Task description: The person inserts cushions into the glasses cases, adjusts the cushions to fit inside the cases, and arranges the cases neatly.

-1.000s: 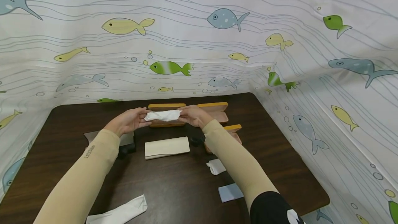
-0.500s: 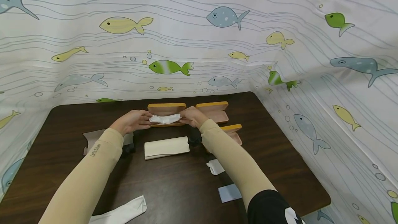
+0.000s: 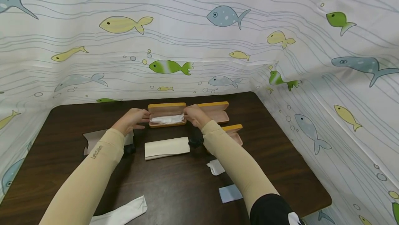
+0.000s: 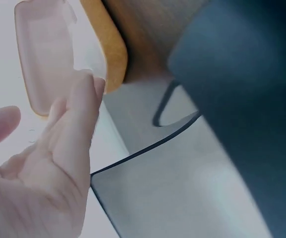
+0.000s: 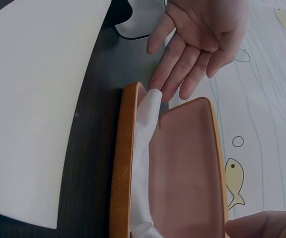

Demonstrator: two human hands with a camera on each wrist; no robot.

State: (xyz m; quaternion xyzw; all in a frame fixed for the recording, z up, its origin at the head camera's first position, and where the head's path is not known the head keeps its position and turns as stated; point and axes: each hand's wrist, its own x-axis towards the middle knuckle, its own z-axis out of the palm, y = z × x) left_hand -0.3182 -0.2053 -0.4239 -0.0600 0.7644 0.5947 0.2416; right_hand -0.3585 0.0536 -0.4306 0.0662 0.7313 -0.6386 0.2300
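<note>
An orange glasses case (image 3: pixel 167 124) with a pinkish lining lies with its lid up at the back of the table. Inside it rests a folded white cloth (image 3: pixel 167 119), also visible along the case in the right wrist view. Beside the left end is my left hand (image 3: pixel 132 118); its fingers are extended and hold nothing. In the right wrist view, the left fingertips are close to the end of the cloth (image 5: pixel 142 163). My right hand (image 3: pixel 195 114) is at the right end, one digit against the lid's edge; its other fingers are mostly hidden.
Two more orange cases, one (image 3: pixel 216 109) at the back and one (image 3: pixel 234 135) nearer, stand open to the right. A cream folded case (image 3: pixel 167 148) lies in front. A grey flap case (image 3: pixel 95 140), white cloths (image 3: pixel 132 209) and a blue cloth (image 3: pixel 230 193) lie around.
The white cloth went down from between both hands into the orange case. My left hand let go and drew slightly left; my right hand shifted slightly right, off the cloth.
</note>
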